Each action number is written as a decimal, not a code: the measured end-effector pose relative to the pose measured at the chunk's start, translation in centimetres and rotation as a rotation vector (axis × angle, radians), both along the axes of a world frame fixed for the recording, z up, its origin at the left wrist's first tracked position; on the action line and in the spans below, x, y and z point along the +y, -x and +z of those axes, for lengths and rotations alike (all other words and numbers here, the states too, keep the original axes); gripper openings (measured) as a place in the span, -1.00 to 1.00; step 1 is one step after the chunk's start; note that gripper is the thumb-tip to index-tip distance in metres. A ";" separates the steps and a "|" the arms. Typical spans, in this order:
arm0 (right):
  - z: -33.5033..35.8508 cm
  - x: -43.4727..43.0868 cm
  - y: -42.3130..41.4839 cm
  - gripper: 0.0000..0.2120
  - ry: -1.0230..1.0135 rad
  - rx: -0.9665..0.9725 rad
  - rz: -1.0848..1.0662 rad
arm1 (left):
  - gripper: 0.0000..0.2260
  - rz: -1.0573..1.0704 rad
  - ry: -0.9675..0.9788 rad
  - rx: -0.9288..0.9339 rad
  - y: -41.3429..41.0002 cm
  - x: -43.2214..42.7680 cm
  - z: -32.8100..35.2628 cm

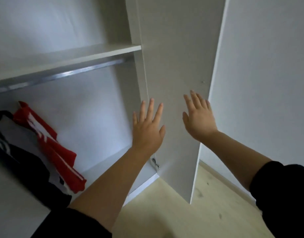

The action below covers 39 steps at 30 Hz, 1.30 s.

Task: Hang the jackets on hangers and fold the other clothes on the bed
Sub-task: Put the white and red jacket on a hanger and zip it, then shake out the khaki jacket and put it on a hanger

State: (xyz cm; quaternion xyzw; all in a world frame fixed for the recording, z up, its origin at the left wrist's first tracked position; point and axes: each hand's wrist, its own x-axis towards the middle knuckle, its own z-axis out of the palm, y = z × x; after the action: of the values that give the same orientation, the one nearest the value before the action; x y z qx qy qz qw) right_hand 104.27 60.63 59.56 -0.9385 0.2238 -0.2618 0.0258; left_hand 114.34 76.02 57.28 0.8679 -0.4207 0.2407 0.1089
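Left hand (147, 127) and right hand (198, 117) spread flat at the wardrobe door (173, 57), holding nothing — the red jacket (51, 143) and black jacket (19, 152), left under the rail (70, 73), look limp; grasp at shoulders.

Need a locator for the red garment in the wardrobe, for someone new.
Find the open white wardrobe with a metal rail under its shelf. Low at its left side are two garments side by side. The red garment is the right-hand one: bright red with white markings, beside a black-and-white garment.
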 end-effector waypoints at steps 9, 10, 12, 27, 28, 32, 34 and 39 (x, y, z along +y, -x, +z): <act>-0.6 -8.1 25.8 -0.45 -0.024 0.042 -0.511 | -0.38 -0.451 -0.047 -0.025 19.4 -14.2 0.2; -0.7 -8.9 28.7 -0.45 -0.026 0.040 -0.557 | -0.38 -0.503 -0.055 -0.030 22.1 -15.7 0.1; -0.9 -10.3 34.4 -0.45 -0.032 0.038 -0.643 | -0.38 -0.604 -0.073 -0.037 27.3 -18.7 -0.1; -7.5 -21.2 77.2 -0.45 -0.172 0.152 -1.226 | -0.39 -1.171 -0.211 -0.019 69.2 -40.5 -6.2; -8.2 -21.9 78.9 -0.45 -0.194 0.161 -1.250 | -0.38 -1.191 -0.229 -0.024 71.0 -41.5 -6.8; -10.9 -25.3 83.8 -0.45 -0.260 0.157 -1.309 | -0.36 -1.270 -0.292 -0.013 76.2 -46.0 -9.8; -12.3 -27.6 85.6 -0.45 -0.278 0.158 -1.333 | -0.35 -1.321 -0.333 -0.018 78.4 -48.7 -11.1; -15.0 -34.1 89.7 -0.45 -0.335 0.141 -1.431 | -0.35 -1.434 -0.408 -0.079 83.6 -56.6 -13.2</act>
State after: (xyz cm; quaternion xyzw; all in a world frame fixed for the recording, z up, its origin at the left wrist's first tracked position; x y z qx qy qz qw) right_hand 14.57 26.57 44.55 -0.5612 0.8192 -0.1161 -0.0226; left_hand 30.74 19.41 44.07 0.3743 -0.9235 0.0588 0.0606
